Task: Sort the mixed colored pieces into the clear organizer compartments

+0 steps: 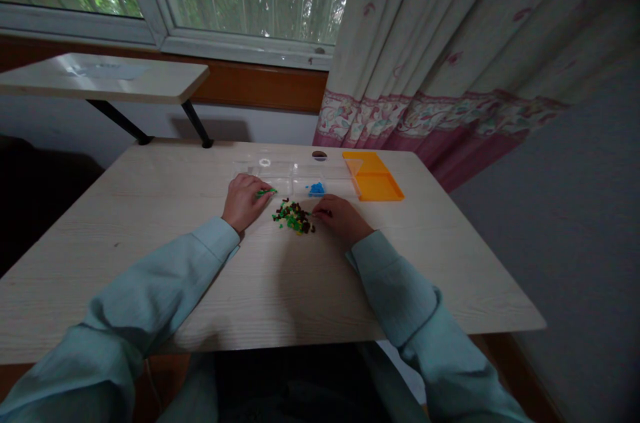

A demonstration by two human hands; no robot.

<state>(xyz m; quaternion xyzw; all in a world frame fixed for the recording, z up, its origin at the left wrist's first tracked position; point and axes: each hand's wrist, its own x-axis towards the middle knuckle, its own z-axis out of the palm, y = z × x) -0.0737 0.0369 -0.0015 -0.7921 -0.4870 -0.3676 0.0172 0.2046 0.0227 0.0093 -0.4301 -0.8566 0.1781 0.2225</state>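
Observation:
A loose pile of small green, dark brown and yellow pieces (294,217) lies on the table between my hands. My left hand (243,199) is closed, left of the pile, with small green pieces (266,192) at its fingertips, by the front edge of a clear divided plastic box (291,176). Small blue pieces (317,189) are in a front compartment of that box. At the right edge of the pile, my right hand (345,217) has its fingers pinched together. Something dark shows by those fingers, too small to make out.
An orange tray or lid (375,176) lies at the box's right end. Behind the box sits a small dark round object (319,155). A raised shelf (165,83) on black legs stands at the back left of the wooden table (240,296). A curtain (380,76) hangs behind.

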